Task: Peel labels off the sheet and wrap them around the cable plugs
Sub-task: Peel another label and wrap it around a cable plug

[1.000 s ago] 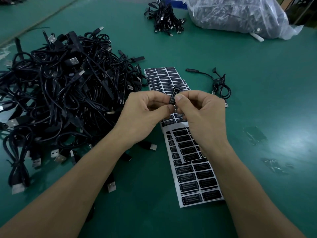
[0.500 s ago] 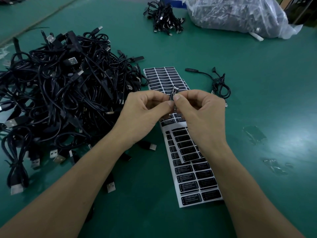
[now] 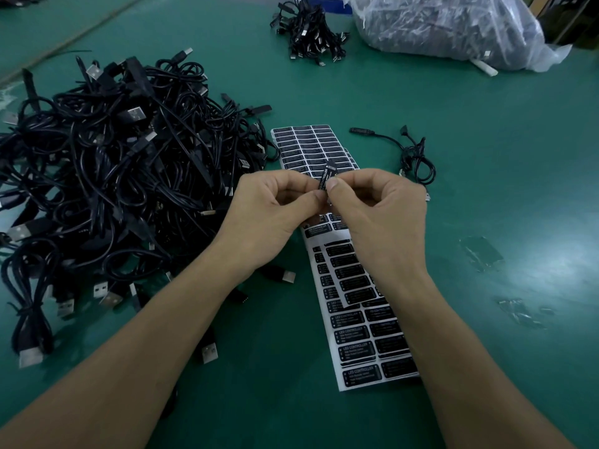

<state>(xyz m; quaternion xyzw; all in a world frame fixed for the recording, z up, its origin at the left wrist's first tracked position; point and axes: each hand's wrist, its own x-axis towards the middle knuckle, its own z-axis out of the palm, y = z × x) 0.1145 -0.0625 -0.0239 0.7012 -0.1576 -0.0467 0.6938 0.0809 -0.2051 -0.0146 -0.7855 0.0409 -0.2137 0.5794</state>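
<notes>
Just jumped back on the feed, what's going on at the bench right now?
A person is mid-labelling. The left hand and right hand both pinch a small black cable plug above the label sheets, with a printed label on it; how far it is wrapped cannot be told. A big pile of USB cables lies to the left, one loose cable right of the sheets, and a cable bundle and plastic bag at the far edge.

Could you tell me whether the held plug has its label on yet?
On: the label print shows along the plug; fully wrapped, cannot tell.
</notes>
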